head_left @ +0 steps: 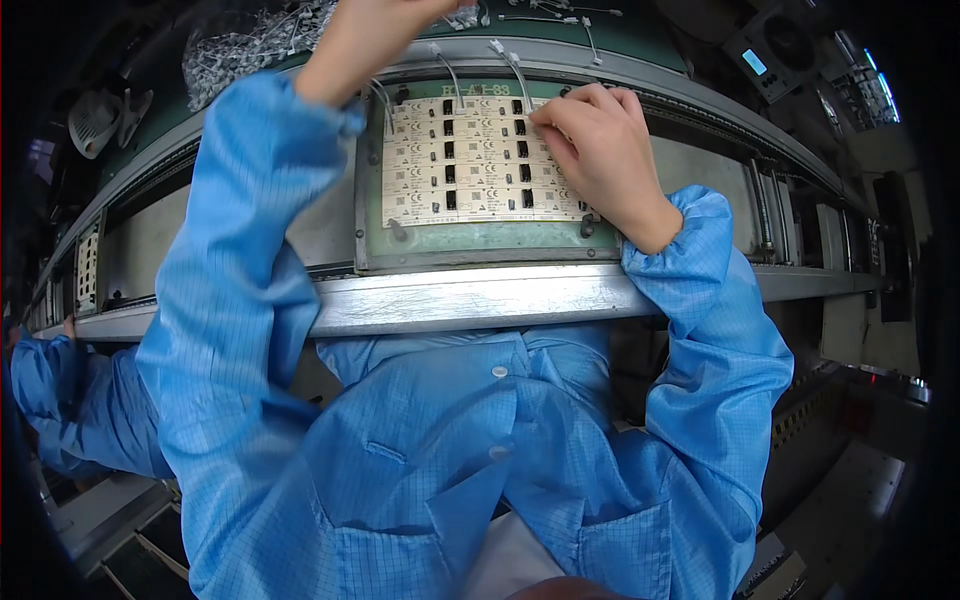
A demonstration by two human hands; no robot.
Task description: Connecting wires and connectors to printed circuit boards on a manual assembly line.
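A panel of cream-coloured circuit boards [483,190] with black cylindrical components lies in a green carrier frame [480,240] in front of me. Short leads with white plugs [511,58] rise from its far edge. My right hand [608,150] is over the panel's right side, its thumb and index finger pressed together at the upper right boards; whatever they pinch is hidden. My left hand [370,35] reaches past the far rail, near loose leads. The picture's top edge cuts off its fingers, so their grip does not show.
A clear bag with many white-plugged leads [245,55] lies at the far left. A metal rail [480,298] runs between me and the carrier. Another person's blue sleeve [85,400] and a second carrier [88,265] are at the left. A white fan-like device [95,125] stands beyond.
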